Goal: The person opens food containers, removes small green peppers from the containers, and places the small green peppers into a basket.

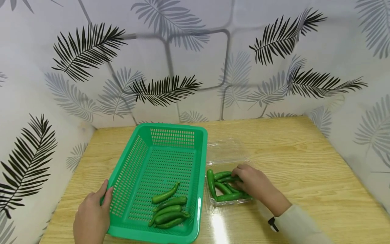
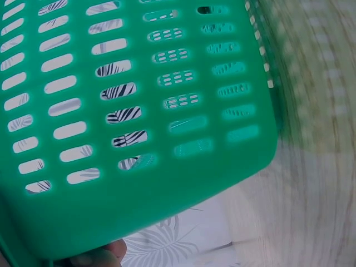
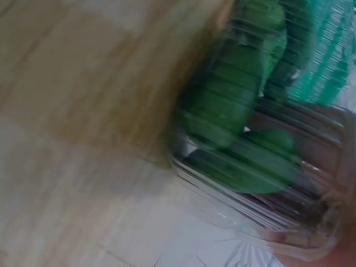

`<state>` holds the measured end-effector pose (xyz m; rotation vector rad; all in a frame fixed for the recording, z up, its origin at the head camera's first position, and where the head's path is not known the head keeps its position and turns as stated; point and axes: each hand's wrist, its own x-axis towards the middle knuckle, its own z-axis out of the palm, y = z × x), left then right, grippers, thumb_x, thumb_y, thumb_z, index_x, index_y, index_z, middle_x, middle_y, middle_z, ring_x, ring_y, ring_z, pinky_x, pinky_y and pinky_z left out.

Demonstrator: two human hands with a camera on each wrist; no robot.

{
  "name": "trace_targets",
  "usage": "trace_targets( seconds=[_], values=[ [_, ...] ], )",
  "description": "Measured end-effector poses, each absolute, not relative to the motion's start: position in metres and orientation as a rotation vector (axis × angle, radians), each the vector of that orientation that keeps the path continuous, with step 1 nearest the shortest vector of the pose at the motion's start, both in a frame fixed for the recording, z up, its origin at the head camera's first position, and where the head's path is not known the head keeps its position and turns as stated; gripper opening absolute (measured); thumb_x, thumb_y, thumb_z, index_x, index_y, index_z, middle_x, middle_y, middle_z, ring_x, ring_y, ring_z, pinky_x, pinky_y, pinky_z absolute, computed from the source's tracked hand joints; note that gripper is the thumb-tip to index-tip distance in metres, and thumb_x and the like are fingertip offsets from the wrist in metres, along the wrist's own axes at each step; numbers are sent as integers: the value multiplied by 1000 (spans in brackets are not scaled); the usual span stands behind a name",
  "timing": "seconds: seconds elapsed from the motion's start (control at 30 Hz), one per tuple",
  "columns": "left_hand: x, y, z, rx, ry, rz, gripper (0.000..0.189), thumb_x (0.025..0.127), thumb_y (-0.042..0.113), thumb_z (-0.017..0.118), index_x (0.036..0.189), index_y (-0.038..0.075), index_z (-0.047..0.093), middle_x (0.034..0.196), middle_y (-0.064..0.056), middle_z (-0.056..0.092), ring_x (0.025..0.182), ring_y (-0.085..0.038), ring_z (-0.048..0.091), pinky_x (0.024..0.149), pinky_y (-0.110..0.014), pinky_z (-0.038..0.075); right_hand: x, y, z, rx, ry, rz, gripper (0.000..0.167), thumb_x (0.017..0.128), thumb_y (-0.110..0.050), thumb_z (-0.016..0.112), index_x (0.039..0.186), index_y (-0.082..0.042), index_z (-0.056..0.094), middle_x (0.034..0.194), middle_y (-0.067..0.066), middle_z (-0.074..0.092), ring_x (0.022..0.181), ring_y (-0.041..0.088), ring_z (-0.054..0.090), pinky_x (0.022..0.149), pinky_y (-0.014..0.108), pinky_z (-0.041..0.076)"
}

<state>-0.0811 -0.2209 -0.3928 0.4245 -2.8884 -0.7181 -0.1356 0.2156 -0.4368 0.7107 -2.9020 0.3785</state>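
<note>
My left hand (image 1: 92, 213) grips the rim of a green plastic basket (image 1: 202, 162) at its near left side. In the left wrist view only a bit of that hand (image 2: 103, 256) shows below the slotted basket wall (image 2: 72, 214). Inside the basket, several long green peppers (image 1: 169, 214) lie near its front right corner. Beside it stands a hinged clear plastic box (image 1: 228, 149), its lid folded back. Several more green peppers (image 1: 211, 184) lie in it. My right hand (image 1: 251, 181) reaches into the box among them, its fingertips hidden. Blur covers the right wrist view.
Under everything is a wood-grain table (image 1: 298, 162). Wall covering with a leaf print (image 1: 201, 61) rises behind the table and at both sides. The box sits close against the basket's right side. A small black-and-white item (image 1: 273, 224) shows at my right cuff.
</note>
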Motion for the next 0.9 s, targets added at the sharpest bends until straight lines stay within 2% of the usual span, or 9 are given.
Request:
trace_targets(
  seconds=[0.27,0.6,0.9],
  values=[
    [-81,-219,-392,428,-2874,-731,46,97,40,48,135,15,50,91,-15,62,56,-23,51,42,-34,37,-134,215,-438,699,-2897,375,17,76,-14,78,90,-9,68,87,-1,61,78,12,58,63,27,50],
    [-82,-219,-393,436,-2892,-732,48,97,42,45,136,15,49,91,-16,61,55,-21,48,42,-33,37,-134,218,-423,736,-2833,394,19,75,-11,79,91,-10,68,88,0,61,79,13,58,63,27,50],
    [-82,-217,-392,437,-2870,-732,46,97,41,46,135,15,50,82,-13,59,51,-21,42,40,-33,34,-134,217,-397,736,-2786,412,22,76,-8,77,96,-9,68,91,0,61,82,14,59,66,27,50]
  ],
)
